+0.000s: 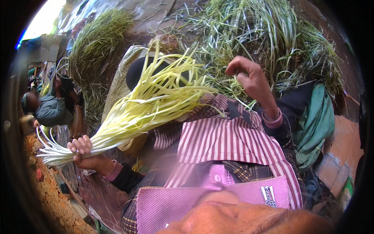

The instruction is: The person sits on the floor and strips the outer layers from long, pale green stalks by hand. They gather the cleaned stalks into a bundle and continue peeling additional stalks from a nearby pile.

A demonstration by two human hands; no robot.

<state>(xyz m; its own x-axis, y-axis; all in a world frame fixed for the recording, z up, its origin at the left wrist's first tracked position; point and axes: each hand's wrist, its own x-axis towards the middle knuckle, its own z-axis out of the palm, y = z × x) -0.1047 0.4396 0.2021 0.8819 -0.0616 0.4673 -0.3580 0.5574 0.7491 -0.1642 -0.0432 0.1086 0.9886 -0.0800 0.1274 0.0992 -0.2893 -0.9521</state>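
My left hand (83, 152) is closed round the white stalk ends of a bundle of yellow blanched leaves (146, 102), which look like blanched chives. The leafy tips fan up and rightward, over my lap and past a dark rounded thing (137, 73). At the right, my right hand (248, 76) is raised with curled fingers, apart from the bundle. Thin green strands show just under its fingertips; whether it pinches any of them cannot be told. A red-and-white striped apron (228, 143) covers my front.
Ahead lies a large heap of long green leaves (271, 29), with another pile (99, 38) at upper left. A woven sack (117, 84) lies beside my lap. Another person (54, 108) sits at far left. Green cloth (315, 125) and cardboard (342, 152) lie at right.
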